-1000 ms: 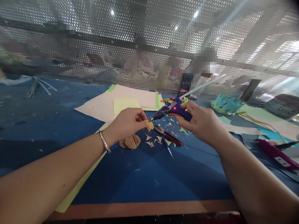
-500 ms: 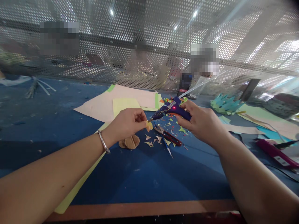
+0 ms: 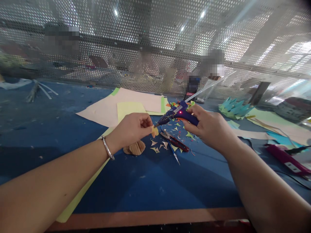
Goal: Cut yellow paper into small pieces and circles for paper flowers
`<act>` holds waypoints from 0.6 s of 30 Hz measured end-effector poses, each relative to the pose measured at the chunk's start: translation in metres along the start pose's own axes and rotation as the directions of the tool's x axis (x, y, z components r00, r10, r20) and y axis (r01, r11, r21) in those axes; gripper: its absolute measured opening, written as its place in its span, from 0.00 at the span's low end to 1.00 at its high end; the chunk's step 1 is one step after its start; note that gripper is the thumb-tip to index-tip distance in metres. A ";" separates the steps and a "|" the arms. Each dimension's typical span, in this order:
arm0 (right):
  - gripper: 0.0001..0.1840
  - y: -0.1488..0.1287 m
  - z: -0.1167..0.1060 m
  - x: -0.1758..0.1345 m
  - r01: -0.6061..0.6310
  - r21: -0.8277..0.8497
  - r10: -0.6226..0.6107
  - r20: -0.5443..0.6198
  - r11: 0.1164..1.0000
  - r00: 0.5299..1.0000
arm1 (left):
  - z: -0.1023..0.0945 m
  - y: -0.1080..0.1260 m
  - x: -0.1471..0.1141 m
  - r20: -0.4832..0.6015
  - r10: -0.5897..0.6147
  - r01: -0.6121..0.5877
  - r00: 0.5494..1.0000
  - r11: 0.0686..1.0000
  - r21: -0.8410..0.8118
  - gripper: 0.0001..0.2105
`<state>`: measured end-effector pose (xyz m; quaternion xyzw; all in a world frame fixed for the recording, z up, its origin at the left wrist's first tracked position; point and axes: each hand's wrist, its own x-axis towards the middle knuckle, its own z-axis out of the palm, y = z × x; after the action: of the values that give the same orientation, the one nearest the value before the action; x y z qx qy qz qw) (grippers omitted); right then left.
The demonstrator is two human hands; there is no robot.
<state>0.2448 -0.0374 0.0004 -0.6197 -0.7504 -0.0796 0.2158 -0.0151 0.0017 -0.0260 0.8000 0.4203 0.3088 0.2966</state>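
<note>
Holes by the hundred in that grey perforated metal screen (image 3: 102,55), rising along the far edge of the scuffed blue bench (image 3: 160,187)! Over the middle, the left hand (image 3: 131,127) pinches a small, lobed yellow-orange paper piece (image 3: 155,132); the right hand (image 3: 209,126) wraps a dark-blue plastic glue gun (image 3: 179,112), nozzle (image 3: 157,124) right at it. Ridged brown cardboard (image 3: 136,148) lies nearer the front edge, spiky turquoise paper (image 3: 234,108) toward the far right corner.

Clear glue stick (image 3: 203,90) at the back of the glue gun (image 3: 186,116) tilts up steeper than a second ago, free end higher. Gun in the right hand (image 3: 213,127) has shifted very slightly left. Yellow paper piece (image 3: 155,131) at the left hand (image 3: 131,129) looks turned a touch, too small to be sure.
</note>
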 end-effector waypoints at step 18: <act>0.19 -0.001 0.000 0.000 -0.016 -0.002 0.016 -0.022 1.000 1.000 | 0.001 -0.003 0.000 0.017 0.029 -0.030 0.999 0.999 0.020 0.03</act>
<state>0.2442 -0.0376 0.0009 -0.6249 -0.7430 -0.0855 0.2238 -0.0158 0.0028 -0.0287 0.8116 0.4091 0.3022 0.2873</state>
